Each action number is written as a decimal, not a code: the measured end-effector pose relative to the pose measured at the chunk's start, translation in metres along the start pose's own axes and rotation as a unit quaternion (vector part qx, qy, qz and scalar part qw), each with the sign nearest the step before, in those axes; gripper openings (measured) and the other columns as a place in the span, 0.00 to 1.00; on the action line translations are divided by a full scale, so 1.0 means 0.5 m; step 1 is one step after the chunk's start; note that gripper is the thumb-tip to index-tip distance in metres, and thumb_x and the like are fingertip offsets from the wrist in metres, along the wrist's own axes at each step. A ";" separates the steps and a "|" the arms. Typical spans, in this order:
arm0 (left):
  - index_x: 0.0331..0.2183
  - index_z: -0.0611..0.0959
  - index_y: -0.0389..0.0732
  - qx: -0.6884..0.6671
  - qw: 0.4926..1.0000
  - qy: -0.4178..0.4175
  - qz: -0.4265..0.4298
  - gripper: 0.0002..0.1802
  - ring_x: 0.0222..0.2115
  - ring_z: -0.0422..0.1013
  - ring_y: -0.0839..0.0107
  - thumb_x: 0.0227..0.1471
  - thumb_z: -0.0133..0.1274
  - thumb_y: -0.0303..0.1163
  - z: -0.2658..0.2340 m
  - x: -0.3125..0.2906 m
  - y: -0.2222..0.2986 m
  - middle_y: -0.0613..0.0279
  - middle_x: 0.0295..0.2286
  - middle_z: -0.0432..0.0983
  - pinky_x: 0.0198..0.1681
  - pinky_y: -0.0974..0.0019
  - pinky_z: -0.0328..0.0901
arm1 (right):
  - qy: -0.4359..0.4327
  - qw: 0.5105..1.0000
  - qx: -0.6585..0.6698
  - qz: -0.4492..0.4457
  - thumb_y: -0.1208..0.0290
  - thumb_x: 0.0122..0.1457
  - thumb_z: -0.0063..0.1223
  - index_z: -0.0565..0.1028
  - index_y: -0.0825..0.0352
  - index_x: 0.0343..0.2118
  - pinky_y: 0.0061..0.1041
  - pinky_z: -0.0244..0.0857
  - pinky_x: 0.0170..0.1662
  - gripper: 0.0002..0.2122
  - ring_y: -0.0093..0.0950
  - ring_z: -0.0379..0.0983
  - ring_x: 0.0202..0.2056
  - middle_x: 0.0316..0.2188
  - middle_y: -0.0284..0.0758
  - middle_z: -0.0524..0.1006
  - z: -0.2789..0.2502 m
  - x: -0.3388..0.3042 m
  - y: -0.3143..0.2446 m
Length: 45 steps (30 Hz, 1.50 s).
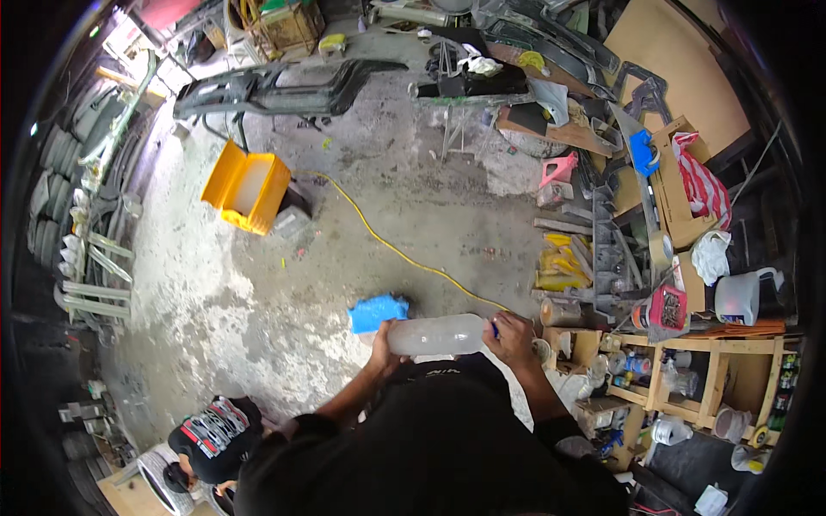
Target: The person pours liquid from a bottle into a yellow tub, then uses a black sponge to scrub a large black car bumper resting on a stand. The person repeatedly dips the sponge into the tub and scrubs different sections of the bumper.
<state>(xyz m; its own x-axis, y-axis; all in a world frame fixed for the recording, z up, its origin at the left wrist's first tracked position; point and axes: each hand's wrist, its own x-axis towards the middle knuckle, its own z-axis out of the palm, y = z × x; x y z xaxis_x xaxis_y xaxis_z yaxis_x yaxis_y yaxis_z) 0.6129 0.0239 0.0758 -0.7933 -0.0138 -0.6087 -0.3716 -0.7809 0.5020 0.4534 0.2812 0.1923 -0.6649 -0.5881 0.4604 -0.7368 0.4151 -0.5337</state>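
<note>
In front of my body I hold a large translucent whitish plastic bottle [437, 334], lying sideways. The palm and fingers of my left hand [381, 348] are wrapped round its left end. At the opposite end my right hand [511, 338] is closed round the neck, where a small bit of blue shows between the fingers, perhaps the cap. Just beyond the bottle's left end lies a bright blue object [377, 312], partly covered by it; I cannot tell what kind it is.
A yellow open-lidded box [274, 193] stands on the stained concrete floor, with a yellow hose [379, 236] running toward me. Car bumpers [284, 90] rest on stands at the back. Wooden shelves [714, 378] with containers line the right. Another person [215, 439] crouches at lower left.
</note>
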 end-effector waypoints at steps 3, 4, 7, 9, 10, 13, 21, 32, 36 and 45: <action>0.46 0.75 0.41 -0.055 0.988 0.101 0.104 0.30 0.20 0.72 0.63 0.63 0.36 0.58 0.075 0.036 0.041 0.55 0.31 0.78 0.12 0.66 0.60 | -0.046 0.997 0.042 0.041 0.70 0.53 0.60 0.73 0.68 0.24 0.38 0.69 0.28 0.08 0.43 0.75 0.25 0.22 0.42 0.75 -0.002 0.111 0.073; 0.45 0.75 0.41 -0.042 0.984 0.102 0.139 0.32 0.21 0.73 0.63 0.62 0.37 0.61 0.091 0.051 0.059 0.56 0.32 0.78 0.12 0.66 0.60 | -0.052 0.996 0.065 0.031 0.68 0.54 0.60 0.73 0.68 0.24 0.38 0.68 0.27 0.10 0.43 0.75 0.24 0.21 0.42 0.74 -0.007 0.155 0.090; 0.45 0.75 0.42 -0.064 0.966 0.115 0.222 0.33 0.22 0.73 0.64 0.62 0.37 0.64 0.124 0.098 0.107 0.56 0.33 0.78 0.12 0.66 0.59 | -0.072 0.992 0.108 0.004 0.64 0.55 0.62 0.73 0.67 0.24 0.38 0.68 0.27 0.13 0.44 0.75 0.24 0.21 0.42 0.74 -0.025 0.288 0.128; 0.46 0.76 0.43 -0.070 0.964 0.142 0.216 0.35 0.21 0.73 0.65 0.60 0.37 0.66 0.149 0.158 0.138 0.57 0.33 0.78 0.12 0.67 0.59 | -0.119 0.979 0.164 -0.022 0.57 0.57 0.64 0.71 0.67 0.25 0.37 0.66 0.27 0.18 0.42 0.73 0.23 0.21 0.40 0.72 -0.041 0.376 0.143; 0.45 0.77 0.42 -0.083 0.962 0.127 0.225 0.36 0.20 0.73 0.66 0.59 0.38 0.67 0.160 0.186 0.159 0.58 0.32 0.78 0.12 0.68 0.59 | -0.125 0.977 0.168 -0.038 0.55 0.55 0.65 0.72 0.66 0.26 0.36 0.67 0.27 0.18 0.41 0.74 0.23 0.21 0.39 0.73 -0.039 0.418 0.145; 0.48 0.77 0.40 -0.099 0.970 0.086 0.204 0.40 0.21 0.72 0.66 0.58 0.38 0.68 0.166 0.284 0.215 0.57 0.34 0.79 0.13 0.67 0.59 | -0.138 0.971 0.171 -0.096 0.53 0.52 0.68 0.73 0.65 0.26 0.35 0.70 0.27 0.20 0.39 0.76 0.23 0.22 0.38 0.74 -0.014 0.527 0.189; 0.56 0.74 0.39 -0.088 0.994 0.030 0.065 0.42 0.38 0.78 0.56 0.61 0.41 0.68 0.215 0.631 0.454 0.54 0.45 0.78 0.44 0.56 0.73 | -0.115 0.987 0.039 -0.107 0.56 0.50 0.69 0.73 0.64 0.22 0.36 0.68 0.23 0.18 0.40 0.75 0.21 0.20 0.37 0.74 0.023 0.799 0.385; 0.43 0.79 0.29 0.356 0.875 0.314 -0.098 0.24 0.20 0.79 0.59 0.57 0.56 0.43 -0.225 0.803 0.584 0.48 0.31 0.82 0.16 0.64 0.69 | 0.042 0.960 -0.158 0.229 0.48 0.56 0.62 0.75 0.67 0.24 0.46 0.68 0.31 0.22 0.51 0.76 0.28 0.22 0.48 0.77 -0.060 0.983 1.020; 0.47 0.77 0.32 0.269 0.857 0.410 -0.155 0.23 0.18 0.78 0.60 0.57 0.56 0.40 -0.140 0.811 0.575 0.47 0.33 0.82 0.16 0.63 0.68 | -0.015 0.933 -0.185 0.308 0.48 0.58 0.60 0.81 0.66 0.35 0.43 0.72 0.35 0.21 0.50 0.79 0.32 0.27 0.51 0.80 -0.075 1.056 1.280; 0.46 0.79 0.33 0.282 0.885 0.339 -0.151 0.21 0.25 0.80 0.63 0.61 0.56 0.42 0.271 1.046 0.586 0.50 0.34 0.82 0.24 0.65 0.73 | 0.044 0.875 -0.112 0.469 0.43 0.57 0.59 0.80 0.68 0.40 0.44 0.73 0.37 0.27 0.48 0.81 0.33 0.27 0.52 0.81 0.058 1.028 1.760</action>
<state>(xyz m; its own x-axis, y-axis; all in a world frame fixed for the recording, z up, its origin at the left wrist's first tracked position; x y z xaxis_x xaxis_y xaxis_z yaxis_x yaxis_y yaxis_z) 0.0239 -0.1277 -0.0122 -0.2167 -0.3786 -0.8998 -0.8502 -0.3797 0.3646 -0.5331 0.3238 -0.0611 -0.9897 0.1348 -0.0472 0.1380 0.8181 -0.5582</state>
